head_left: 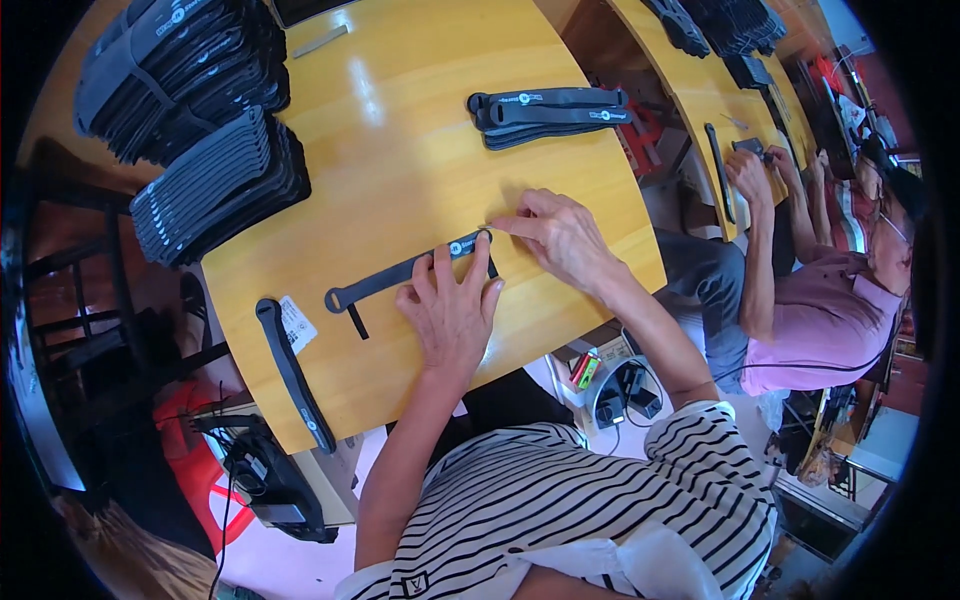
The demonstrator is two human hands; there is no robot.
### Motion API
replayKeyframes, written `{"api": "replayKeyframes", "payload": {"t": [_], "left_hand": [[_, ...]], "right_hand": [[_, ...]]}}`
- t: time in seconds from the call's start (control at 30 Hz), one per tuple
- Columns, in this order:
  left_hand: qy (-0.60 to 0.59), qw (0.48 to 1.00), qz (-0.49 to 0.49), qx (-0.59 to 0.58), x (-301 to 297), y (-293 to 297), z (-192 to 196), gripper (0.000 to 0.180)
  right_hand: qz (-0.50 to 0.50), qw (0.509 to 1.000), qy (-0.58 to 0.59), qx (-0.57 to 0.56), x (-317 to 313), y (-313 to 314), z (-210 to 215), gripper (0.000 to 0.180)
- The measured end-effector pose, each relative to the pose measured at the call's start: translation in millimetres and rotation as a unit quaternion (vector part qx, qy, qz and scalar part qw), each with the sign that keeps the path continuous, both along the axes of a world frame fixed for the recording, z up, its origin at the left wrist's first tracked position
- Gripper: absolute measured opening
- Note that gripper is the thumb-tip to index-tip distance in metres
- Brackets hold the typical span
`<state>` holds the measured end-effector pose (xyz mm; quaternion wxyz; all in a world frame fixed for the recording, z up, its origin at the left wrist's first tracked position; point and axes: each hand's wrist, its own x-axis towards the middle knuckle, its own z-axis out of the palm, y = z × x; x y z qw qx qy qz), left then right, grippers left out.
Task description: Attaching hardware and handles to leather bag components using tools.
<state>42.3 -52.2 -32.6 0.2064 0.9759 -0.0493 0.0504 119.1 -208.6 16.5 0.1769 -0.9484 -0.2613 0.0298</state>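
You are pressing your left hand (450, 310) flat, fingers spread, on a black strap (405, 272) lying near the counter's (400, 150) front edge. Your right hand (560, 235) is pinching the strap's right end with narrowed fingers. A second strap (292, 372) is lying at the front-left corner, stacked straps (215, 185) along the left edge.

Yellow wood table (420, 110), 2 stacks dark straps top left (200, 110), small strap pile centre (548, 115), single strap at front edge (292, 375), co-worker at rt (820, 300).

white paper tag (297, 323) on the table (near left edge).
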Motion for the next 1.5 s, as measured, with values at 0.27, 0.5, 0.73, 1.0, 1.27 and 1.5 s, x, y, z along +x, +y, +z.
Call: {"api": "replayKeyframes", "payload": {"t": [0.27,0.5,0.73,1.0,1.27,1.5], "left_hand": [[0.006,1.000,-0.003,-0.014,-0.7,0.9,0.4,0.051],[0.010,1.000,-0.003,-0.010,-0.3,0.1,1.2,0.051],[0.001,1.000,-0.002,-0.007,-0.2,0.5,-0.2,0.052],[0.002,1.000,0.001,-0.004,0.5,1.2,1.3,0.052],[-0.003,1.000,-0.002,-0.002,0.3,0.9,-0.3,0.051],[-0.002,1.000,-0.003,-0.008,0.9,1.3,0.3,0.052]], "right_hand": [[0.092,0.993,-0.054,-0.058,13.1,1.6,1.5,0.027],[0.124,0.985,-0.052,-0.110,18.7,5.9,9.5,0.021],[0.164,0.971,-0.088,-0.151,21.6,9.6,15.2,0.014],[0.151,0.974,-0.061,-0.156,22.2,10.4,13.0,0.022],[0.164,0.976,-0.065,-0.126,26.7,10.9,11.1,0.016],[0.160,0.975,-0.064,-0.138,27.4,5.6,10.9,0.017]]}}
